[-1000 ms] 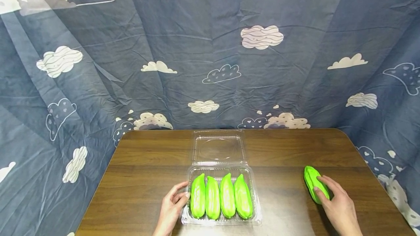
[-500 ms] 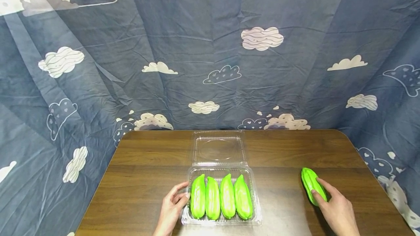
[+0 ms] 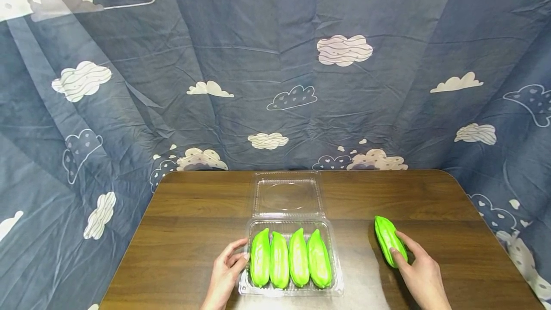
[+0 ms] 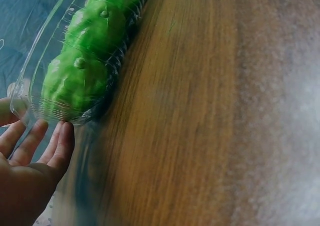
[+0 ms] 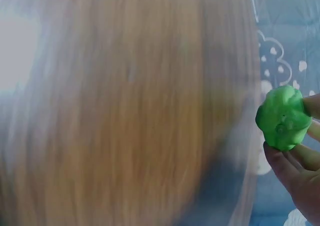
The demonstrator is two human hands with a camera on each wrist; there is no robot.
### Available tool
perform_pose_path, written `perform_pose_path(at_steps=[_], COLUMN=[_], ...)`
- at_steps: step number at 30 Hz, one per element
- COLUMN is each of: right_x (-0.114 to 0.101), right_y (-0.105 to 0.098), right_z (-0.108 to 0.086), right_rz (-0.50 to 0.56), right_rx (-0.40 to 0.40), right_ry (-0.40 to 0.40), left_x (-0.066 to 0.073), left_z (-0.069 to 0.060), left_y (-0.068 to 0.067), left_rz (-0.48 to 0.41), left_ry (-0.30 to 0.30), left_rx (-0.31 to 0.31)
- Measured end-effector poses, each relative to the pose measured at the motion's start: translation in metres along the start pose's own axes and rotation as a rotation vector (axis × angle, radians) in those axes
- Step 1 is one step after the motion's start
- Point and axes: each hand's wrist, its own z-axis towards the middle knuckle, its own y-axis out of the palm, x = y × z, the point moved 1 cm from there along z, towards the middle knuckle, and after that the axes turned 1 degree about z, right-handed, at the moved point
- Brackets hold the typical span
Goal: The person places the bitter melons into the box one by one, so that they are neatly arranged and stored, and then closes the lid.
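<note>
A clear plastic container (image 3: 337, 267) stands on the table with several long green ridged pieces (image 3: 279, 261) side by side inside. My left hand (image 3: 225, 269) grips its left edge; in the left wrist view the hand's fingertips (image 4: 65, 127) touch the clear wall below the nearest green piece (image 4: 75, 80). To the right of the container, my right hand (image 3: 422, 274) holds another green piece (image 3: 387, 240) between thumb and fingers, its far end tilted left. The right wrist view shows this piece (image 5: 284, 117) end-on in the hand (image 5: 300, 176).
The container's transparent lid (image 3: 288, 197) lies folded back behind it on the brown wooden table (image 3: 185, 233). A blue curtain (image 3: 241, 51) with cloud prints hangs behind the table and along both sides.
My right hand has moved left toward the container, carrying the green piece with it. My left hand and the container have stayed in place.
</note>
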Motion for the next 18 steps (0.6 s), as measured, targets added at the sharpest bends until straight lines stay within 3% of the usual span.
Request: perform_pose_path(at_steps=[18], right_x=[-0.062], right_y=[0.012], right_z=[-0.011], right_rz=[0.156], right_rx=[0.036], right_ry=[-0.127], left_x=[0.0], left_z=[0.001], left_y=[0.0], left_rz=[0.009], left_ry=[0.016], left_rx=[0.001])
